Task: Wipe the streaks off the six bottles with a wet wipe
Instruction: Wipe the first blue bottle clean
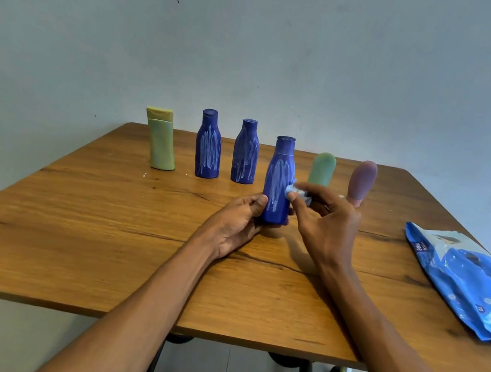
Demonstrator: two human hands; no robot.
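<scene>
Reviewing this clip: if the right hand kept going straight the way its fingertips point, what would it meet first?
The right hand, pinching a wipe, points left at the held blue bottle, which the left hand grips. The wipe already seems to touch its streaked side, so the bottle comes first, though depth is hard to judge.

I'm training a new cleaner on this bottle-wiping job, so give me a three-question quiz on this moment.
1. True or false: the left hand grips the blue bottle being wiped.
2. What does the right hand pinch against that bottle?
A. wet wipe
B. sponge
C. brush
3. Fill in: the two other blue bottles standing in the row show white ____.

Key: 1 true; 2 A; 3 streaks.
</scene>
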